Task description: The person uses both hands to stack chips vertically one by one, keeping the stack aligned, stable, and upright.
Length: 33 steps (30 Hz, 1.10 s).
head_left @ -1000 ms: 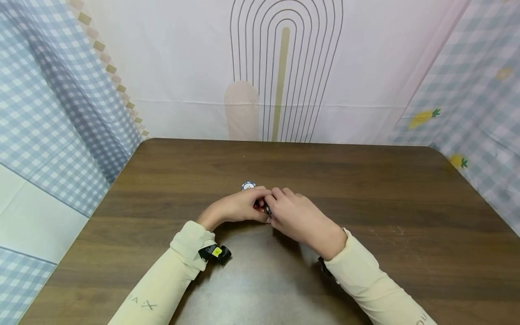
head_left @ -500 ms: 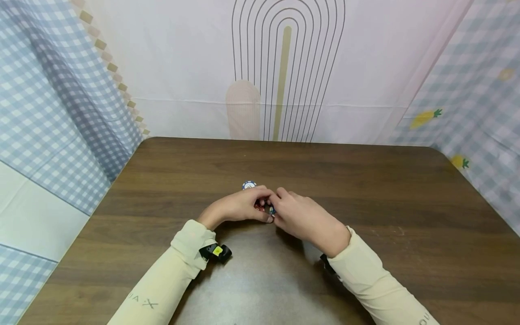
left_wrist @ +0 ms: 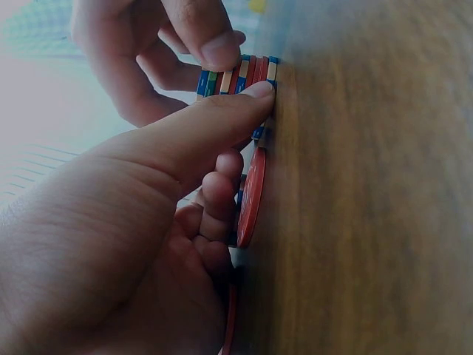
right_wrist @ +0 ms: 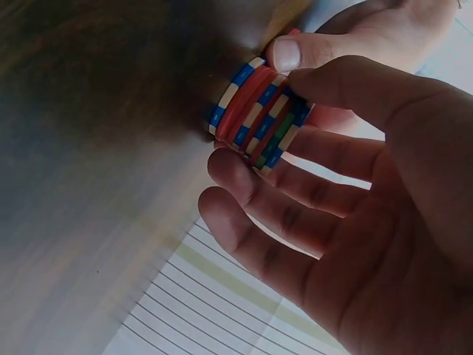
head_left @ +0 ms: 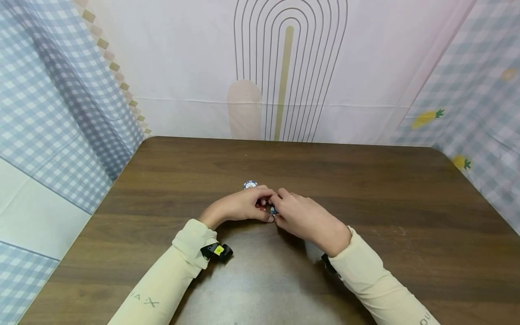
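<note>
1. We see a stack of poker chips (right_wrist: 255, 111) between two hands on a brown table (head_left: 365, 180); several layers are already piled, roughly level.
2. The right hand (head_left: 304, 219) pinches the stack, two fingers spread free.
3. The left hand (head_left: 243, 206) half curls round it, thumb against its side.
4. Seemingly left to add: a red chip (left_wrist: 253, 200) beside the stack and a blue-and-white chip (head_left: 250, 184) beyond; we cannot count any hidden ones.

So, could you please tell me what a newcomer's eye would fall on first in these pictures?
Probably the multicoloured chip stack, between the left grip and right grip, near the middle of the table. Next might come the blue-and-white chip lying just beyond the left grip, then the red chip beside the stack, on the left grip's side.
</note>
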Each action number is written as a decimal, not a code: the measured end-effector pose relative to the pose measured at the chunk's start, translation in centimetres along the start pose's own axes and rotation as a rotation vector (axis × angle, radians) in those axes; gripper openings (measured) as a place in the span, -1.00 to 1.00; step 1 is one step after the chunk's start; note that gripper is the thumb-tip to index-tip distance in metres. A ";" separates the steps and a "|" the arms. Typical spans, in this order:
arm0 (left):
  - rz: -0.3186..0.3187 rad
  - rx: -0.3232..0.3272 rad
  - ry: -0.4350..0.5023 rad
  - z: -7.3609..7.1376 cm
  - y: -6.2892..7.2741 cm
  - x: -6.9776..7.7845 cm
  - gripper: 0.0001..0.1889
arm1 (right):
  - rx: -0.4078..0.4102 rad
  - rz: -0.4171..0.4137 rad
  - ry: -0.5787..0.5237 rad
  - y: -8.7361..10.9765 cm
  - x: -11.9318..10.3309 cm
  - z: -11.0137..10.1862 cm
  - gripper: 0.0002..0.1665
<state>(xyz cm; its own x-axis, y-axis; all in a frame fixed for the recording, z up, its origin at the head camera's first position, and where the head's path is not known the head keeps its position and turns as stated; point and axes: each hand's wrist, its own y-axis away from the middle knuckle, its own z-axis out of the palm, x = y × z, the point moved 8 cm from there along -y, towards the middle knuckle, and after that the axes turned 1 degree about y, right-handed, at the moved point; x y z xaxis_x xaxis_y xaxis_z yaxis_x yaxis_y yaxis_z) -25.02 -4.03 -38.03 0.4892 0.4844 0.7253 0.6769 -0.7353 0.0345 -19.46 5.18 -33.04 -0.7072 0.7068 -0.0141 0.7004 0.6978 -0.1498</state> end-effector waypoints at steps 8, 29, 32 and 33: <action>-0.012 -0.002 0.008 0.0 -0.1 0.1 -0.69 | -0.029 0.008 -0.092 -0.2 0.8 0.6 -0.64; -0.029 -0.005 0.062 -0.1 0.0 0.1 -0.46 | -0.224 0.096 -0.821 0.0 7.1 4.4 -0.45; -0.034 -0.006 0.066 -0.1 0.1 0.2 -0.45 | -0.216 0.083 -0.919 0.1 7.3 4.7 -0.46; -0.034 -0.006 0.066 -0.1 0.1 0.2 -0.45 | -0.213 0.079 -0.943 0.2 7.3 4.7 -0.46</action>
<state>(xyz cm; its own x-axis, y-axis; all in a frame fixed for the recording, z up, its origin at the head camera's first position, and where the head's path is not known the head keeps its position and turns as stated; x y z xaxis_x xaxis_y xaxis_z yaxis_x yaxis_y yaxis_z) -24.88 -4.01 -37.83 0.4287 0.4766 0.7675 0.6887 -0.7223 0.0639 -24.94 9.96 -37.84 -0.3788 0.4337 -0.8176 0.6863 0.7243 0.0662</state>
